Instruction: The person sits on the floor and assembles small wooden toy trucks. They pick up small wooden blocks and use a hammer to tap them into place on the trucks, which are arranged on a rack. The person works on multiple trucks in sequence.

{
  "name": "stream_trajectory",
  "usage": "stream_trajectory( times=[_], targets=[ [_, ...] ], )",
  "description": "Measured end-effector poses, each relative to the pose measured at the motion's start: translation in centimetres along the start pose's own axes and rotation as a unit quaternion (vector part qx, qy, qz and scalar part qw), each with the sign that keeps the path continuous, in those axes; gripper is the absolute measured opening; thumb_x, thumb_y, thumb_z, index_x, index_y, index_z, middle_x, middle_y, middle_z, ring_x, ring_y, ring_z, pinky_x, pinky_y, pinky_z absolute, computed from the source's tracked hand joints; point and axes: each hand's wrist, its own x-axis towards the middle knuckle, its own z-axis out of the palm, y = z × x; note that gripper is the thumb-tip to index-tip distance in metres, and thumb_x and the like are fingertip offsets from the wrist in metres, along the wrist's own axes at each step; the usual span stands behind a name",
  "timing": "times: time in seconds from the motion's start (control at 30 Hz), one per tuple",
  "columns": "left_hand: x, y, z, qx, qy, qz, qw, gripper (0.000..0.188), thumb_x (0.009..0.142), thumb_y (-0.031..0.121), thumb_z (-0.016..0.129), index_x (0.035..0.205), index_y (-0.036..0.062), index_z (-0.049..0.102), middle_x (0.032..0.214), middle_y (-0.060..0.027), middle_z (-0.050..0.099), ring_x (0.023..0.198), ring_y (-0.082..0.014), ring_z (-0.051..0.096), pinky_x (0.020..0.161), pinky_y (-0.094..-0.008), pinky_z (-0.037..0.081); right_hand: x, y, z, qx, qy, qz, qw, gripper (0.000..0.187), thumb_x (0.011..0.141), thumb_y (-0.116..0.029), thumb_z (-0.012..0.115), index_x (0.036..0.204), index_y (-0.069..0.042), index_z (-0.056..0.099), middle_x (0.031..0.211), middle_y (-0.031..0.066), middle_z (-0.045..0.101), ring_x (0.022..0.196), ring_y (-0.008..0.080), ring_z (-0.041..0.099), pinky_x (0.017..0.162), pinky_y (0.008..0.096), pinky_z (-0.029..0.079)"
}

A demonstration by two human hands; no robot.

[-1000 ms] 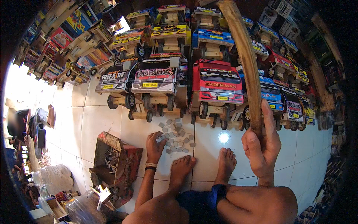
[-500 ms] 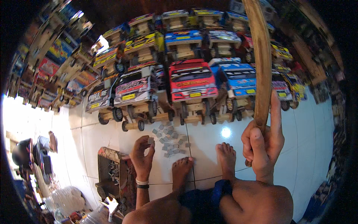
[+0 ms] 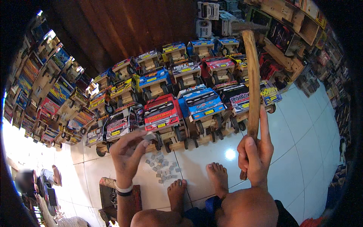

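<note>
My left hand (image 3: 127, 157) is raised, its thumb and fingertips pinching a small grey square piece (image 3: 150, 136). On the tiles beyond my left foot lies a loose pile of similar grey square pieces (image 3: 162, 165). My right hand (image 3: 257, 159) is wrapped round the lower wooden handle of a hammer (image 3: 253, 87), with the index finger stretched along it. The hammer stands upright, its dark metal head (image 3: 249, 27) at the top. Facing me are rows of wooden toy trucks, among them a red truck (image 3: 162, 112) and a blue truck (image 3: 204, 104).
Left of my feet stands a worn box (image 3: 107, 189) with metal bits in it. More toy trucks (image 3: 51, 87) are stacked along the left side. Wooden shelving (image 3: 298, 22) fills the upper right. A person (image 3: 32, 185) sits at the far left.
My left hand has risen and moved left with the grey piece. The view has tilted up, bringing the hammer head into sight. My right hand keeps its hold on the handle.
</note>
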Motion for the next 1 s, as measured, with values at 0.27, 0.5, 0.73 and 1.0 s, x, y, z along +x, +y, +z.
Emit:
stream_trajectory(
  times=[0.27,0.5,0.73,1.0],
  targets=[
    [9.3,1.0,2.6,-0.038,-0.114,-0.005,0.993,0.029,0.096,0.015,0.072,0.121,-0.0005,0.075,0.108,-0.0089,0.075,0.101,-0.014,0.068,0.093,-0.0295,0.053,-1.8,2.7,-3.5,-0.053,-0.02,0.042,0.998,0.07,0.105,-0.013,0.049,0.168,-0.01,0.019,0.064,-0.0013,0.052,0.049,0.0041,0.042,0.044,0.0228,0.036],
    [14.8,-2.2,4.3,-0.053,-0.242,-0.009,0.969,0.018,0.098,0.019,0.072,0.1,0.0016,0.075,0.102,-0.0042,0.075,0.097,-0.0113,0.067,0.09,-0.0289,0.053,-2.3,4.0,-5.7,-0.1,-0.043,0.079,0.991,0.07,0.105,-0.016,0.052,0.168,-0.009,0.021,0.066,-0.0009,0.055,0.052,0.0051,0.045,0.048,0.0246,0.041],
    [14.8,-4.0,4.9,-0.024,-0.237,-0.052,0.97,0.019,0.097,0.016,0.075,0.103,-0.0019,0.078,0.099,-0.0043,0.076,0.087,-0.0062,0.066,0.081,-0.0234,0.054,-2.1,5.5,-5.5,-0.142,-0.076,0.062,0.985,0.068,0.103,-0.019,0.056,0.165,-0.008,0.031,0.067,0.0023,0.058,0.056,0.0092,0.053,0.055,0.0285,0.047],
    [14.6,-3.7,4.9,-0.005,-0.214,-0.056,0.975,0.019,0.096,0.017,0.076,0.1,-0.0018,0.079,0.095,-0.0041,0.076,0.084,-0.0061,0.065,0.078,-0.0234,0.053,-0.7,4.0,-4.5,-0.26,-0.195,-0.025,0.945,0.062,0.1,-0.006,0.059,0.159,-0.006,0.041,0.116,0.0232,0.073,0.085,0.0332,0.075,0.079,0.04,0.058]
  ],
)
